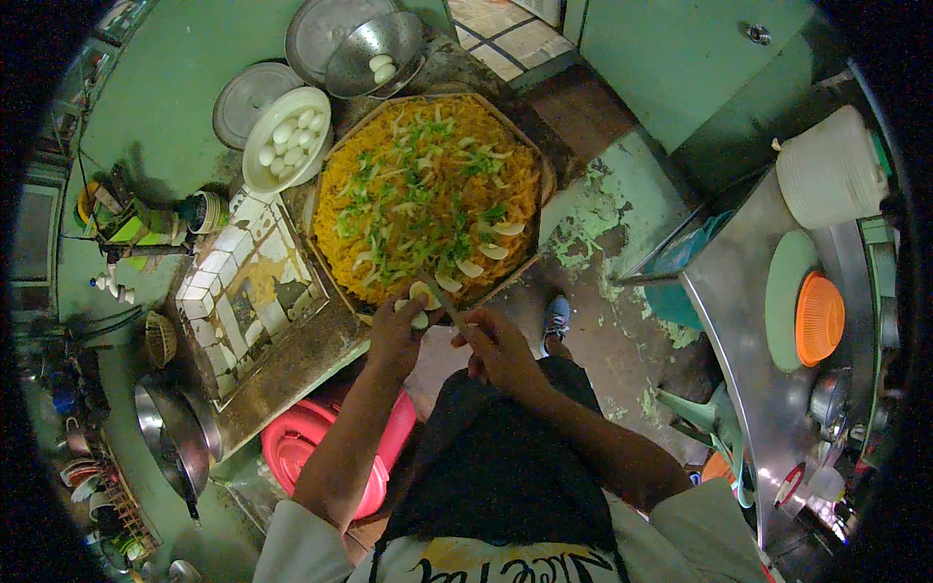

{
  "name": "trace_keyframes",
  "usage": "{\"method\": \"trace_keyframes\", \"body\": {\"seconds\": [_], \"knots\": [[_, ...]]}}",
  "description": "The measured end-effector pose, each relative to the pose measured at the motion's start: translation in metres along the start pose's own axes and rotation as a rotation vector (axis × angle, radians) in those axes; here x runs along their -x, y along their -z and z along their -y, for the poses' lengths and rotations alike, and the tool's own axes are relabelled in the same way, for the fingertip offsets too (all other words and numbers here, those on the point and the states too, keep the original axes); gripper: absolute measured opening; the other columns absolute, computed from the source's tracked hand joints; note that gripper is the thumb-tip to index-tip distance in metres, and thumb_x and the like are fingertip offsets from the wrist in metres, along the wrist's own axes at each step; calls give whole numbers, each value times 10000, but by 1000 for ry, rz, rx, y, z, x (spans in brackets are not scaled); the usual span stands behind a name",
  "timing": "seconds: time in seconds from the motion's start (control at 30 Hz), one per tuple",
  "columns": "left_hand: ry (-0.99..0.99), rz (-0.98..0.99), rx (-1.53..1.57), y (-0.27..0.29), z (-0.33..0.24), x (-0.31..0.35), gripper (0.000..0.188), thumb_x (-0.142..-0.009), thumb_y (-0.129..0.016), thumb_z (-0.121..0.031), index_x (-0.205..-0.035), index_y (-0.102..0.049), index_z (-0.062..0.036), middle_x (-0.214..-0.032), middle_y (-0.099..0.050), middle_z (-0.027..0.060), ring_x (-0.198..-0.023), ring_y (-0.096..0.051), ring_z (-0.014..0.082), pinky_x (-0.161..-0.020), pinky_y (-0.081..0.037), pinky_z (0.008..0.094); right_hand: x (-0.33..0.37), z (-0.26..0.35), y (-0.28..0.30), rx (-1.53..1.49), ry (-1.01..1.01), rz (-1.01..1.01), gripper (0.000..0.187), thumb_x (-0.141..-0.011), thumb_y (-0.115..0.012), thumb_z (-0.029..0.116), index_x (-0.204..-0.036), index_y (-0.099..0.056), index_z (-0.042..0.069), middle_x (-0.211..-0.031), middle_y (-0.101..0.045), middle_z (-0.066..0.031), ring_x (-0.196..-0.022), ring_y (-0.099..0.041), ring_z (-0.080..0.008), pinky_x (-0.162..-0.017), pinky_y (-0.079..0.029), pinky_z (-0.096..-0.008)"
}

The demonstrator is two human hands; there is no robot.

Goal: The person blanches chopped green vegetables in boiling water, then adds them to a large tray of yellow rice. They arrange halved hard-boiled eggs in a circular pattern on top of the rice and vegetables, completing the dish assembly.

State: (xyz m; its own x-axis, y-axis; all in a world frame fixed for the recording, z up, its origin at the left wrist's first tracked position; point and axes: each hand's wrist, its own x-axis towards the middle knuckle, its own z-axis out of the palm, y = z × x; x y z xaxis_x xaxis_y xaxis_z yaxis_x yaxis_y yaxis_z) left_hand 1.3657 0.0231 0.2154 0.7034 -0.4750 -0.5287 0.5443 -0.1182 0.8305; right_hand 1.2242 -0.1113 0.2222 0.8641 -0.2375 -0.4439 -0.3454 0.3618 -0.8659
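Note:
My left hand (394, 335) is closed on a boiled egg (420, 296) that is cut, its yellow yolk showing. In my right hand (491, 352) I grip a knife (451, 309), its blade pointing up beside the egg. Both hands are at the near edge of a large many-sided tray (536, 231) heaped with orange noodles (389, 209). Chopped green herbs and pale slivers are scattered over the heap. Several egg slices (469, 267) lie on its near right side.
Beyond the tray's left, a pale bowl (255, 175) holds several peeled eggs, and a metal colander (350, 73) has a few more. A tiled sink (216, 335) lies left; a pink tub (296, 442) stands below. At right is a steel counter (743, 321) with an orange basket (821, 319).

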Motion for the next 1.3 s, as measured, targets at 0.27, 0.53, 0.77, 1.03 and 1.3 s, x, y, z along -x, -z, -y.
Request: {"method": "trace_keyframes", "body": {"seconds": [0.27,0.53,0.77,1.03,1.3], "knots": [[172,-169,228,15,-3,7,356,-857,-567,-15,-1183,-482,102,-1136,-575,181,-1000,-615,300,-885,-540,374,-1,-31,-20,252,232,-50,256,-928,-553,207,-1146,-532,75,-903,-608,-71,-633,-542,-109,-526,-435,-252],[136,-133,123,24,-31,6,351,-862,-560,2,-1199,-489,75,-1122,-580,185,-960,-634,304,-842,-566,360,-16,-9,-48,-247,-103,-38,292,-939,-539,217,-1173,-498,47,-897,-606,-80,-527,-534,-106,-417,-414,-218],[203,-122,238,58,-15,0,360,-855,-572,-2,-1190,-467,83,-1103,-585,195,-976,-630,311,-843,-567,367,-4,-31,-68,-137,42,48,290,-932,-554,192,-1180,-508,49,-836,-552,-35,-588,-485,-71,-469,-395,-221],[118,-124,10,73,-48,3,354,-870,-564,-26,-1200,-474,64,-1097,-587,196,-972,-633,288,-815,-568,355,-40,-45,-104,-348,-79,-55,247,-944,-525,217,-1124,-527,47,-833,-619,-71,-678,-570,-125,-561,-492,-280],[-35,-170,330,45,-10,12,330,-851,-556,4,-1177,-514,30,-1138,-577,155,-1018,-606,267,-897,-527,339,-7,26,-44,240,113,92,311,-925,-542,196,-1189,-524,33,-914,-629,-79,-684,-584,-143,-605,-488,-284]]}}
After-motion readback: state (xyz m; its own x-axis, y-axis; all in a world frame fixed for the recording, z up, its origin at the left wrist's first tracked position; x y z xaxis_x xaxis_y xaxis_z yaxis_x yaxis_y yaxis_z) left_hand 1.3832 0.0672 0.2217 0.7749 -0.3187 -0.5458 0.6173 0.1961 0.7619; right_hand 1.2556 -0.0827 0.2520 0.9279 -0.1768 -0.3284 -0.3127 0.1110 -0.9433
